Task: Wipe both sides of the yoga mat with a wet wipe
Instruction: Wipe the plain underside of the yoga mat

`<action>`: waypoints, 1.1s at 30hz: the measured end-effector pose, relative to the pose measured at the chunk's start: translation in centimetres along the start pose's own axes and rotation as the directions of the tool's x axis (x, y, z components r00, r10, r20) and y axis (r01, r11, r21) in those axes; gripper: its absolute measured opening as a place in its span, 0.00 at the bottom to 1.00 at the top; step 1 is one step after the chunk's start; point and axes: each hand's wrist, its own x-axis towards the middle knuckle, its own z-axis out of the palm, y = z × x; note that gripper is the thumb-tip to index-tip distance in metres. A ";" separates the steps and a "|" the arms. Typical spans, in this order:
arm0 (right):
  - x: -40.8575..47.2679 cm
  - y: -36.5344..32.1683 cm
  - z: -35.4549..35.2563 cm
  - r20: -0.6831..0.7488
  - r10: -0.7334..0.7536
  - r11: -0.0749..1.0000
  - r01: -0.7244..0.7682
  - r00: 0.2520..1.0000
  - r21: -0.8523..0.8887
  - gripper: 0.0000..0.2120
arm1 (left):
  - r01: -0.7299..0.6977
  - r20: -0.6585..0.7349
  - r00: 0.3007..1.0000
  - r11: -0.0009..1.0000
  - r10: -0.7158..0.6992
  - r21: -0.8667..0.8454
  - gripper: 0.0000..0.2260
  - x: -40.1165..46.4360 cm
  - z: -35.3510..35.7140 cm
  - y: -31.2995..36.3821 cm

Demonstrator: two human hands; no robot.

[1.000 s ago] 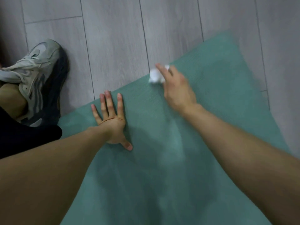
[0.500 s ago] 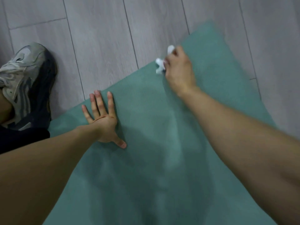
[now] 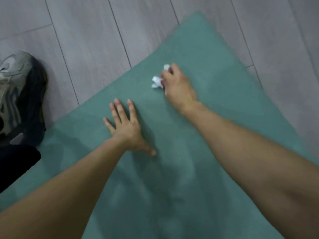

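Right hand drawn back from the far edge of the green yoga mat toward its middle, grip clamped on a crumpled white wet wipe pressed to the mat top. Half a second earlier, that same wipe at the mat's edge beside the grey plank floor; a second earlier, also at the edge and a little nearer the left hand. Read together: a stroke out to the border, now returning inward. Left hand unchanged throughout, flat and fingers spread apart, holding nothing, pinning the mat near its left border. Mat spread flat on the floor, one corner pointing away, upper face pale and streaked in places below the hands, whether from damp or from blur not clear. Grey sneaker on the floor just off the mat's left edge, dark clothing below it.

Judgement for the task: upper face mid-wipe, far corner region seemingly being covered in back-and-forth passes. Underside not yet turned up, so second side likely outstanding. Small, balled wipe covering little per pass; edges and the patch under the bracing palm easily missed.
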 end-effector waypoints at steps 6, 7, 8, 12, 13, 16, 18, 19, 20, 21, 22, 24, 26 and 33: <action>-4.2 1.2 0.3 0.011 0.028 0.999 -0.028 1.000 0.040 0.05 | 0.125 -0.042 0.990 0.981 -0.133 -0.148 0.90 1.0 3.2 4.2; -9.5 1.1 -0.2 0.038 0.011 0.998 -0.013 0.999 0.057 0.04 | 0.120 -0.043 0.991 0.980 -0.128 -0.156 0.90 0.9 3.2 4.0; -15.0 1.1 -0.9 0.109 -0.030 0.997 0.022 0.994 0.078 0.04 | 0.117 -0.043 0.991 0.981 -0.125 -0.156 0.90 0.6 3.1 3.8; -25.7 2.5 -4.1 0.358 -0.256 0.965 0.218 0.898 0.145 0.10 | 0.133 -0.022 0.990 0.981 -0.137 -0.141 0.90 0.5 2.8 4.2; -23.2 3.2 -4.0 0.326 -0.268 0.962 0.236 0.906 0.134 0.09 | 0.127 -0.030 0.991 0.982 -0.132 -0.138 0.91 0.6 2.7 4.3; -9.4 4.3 -2.3 0.144 -0.098 0.995 0.093 0.985 0.039 0.09 | 0.122 -0.044 0.991 0.984 -0.128 -0.131 0.91 0.7 2.8 4.2; -1.0 4.6 -2.3 0.030 0.115 0.992 -0.116 0.993 0.050 0.14 | 0.132 -0.052 0.989 0.984 -0.139 -0.119 0.91 0.7 3.0 4.2; 0.9 4.6 -2.5 0.015 0.178 0.982 -0.179 0.984 0.057 0.15 | 0.133 -0.048 0.989 0.984 -0.140 -0.114 0.91 0.7 3.1 4.2; 0.9 4.3 -2.4 0.013 0.183 0.982 -0.184 0.983 0.053 0.16 | 0.134 -0.044 0.989 0.985 -0.139 -0.111 0.91 0.7 3.0 4.1; -0.6 3.8 -2.1 0.020 0.136 0.989 -0.137 0.991 0.055 0.18 | 0.136 -0.042 0.989 0.985 -0.142 -0.109 0.91 0.7 2.9 4.1; -3.5 2.9 -2.0 0.032 0.075 0.994 -0.078 0.997 0.082 0.18 | 0.140 -0.037 0.989 0.984 -0.145 -0.111 0.91 0.6 2.7 4.1; -11.5 2.0 -1.9 0.110 -0.053 0.987 0.036 0.993 0.159 0.17 | 0.146 -0.024 0.988 0.983 -0.150 -0.115 0.90 0.4 2.6 4.3; -18.3 1.7 -2.4 0.269 -0.200 0.961 0.136 0.942 0.239 0.09 | 0.159 -0.022 0.987 0.983 -0.162 -0.095 0.90 0.3 2.5 4.4; -7.2 4.3 -2.0 0.091 -0.190 0.979 0.182 0.978 0.092 0.05 | 0.179 -0.019 0.983 0.976 -0.182 -0.122 0.91 0.1 2.3 4.8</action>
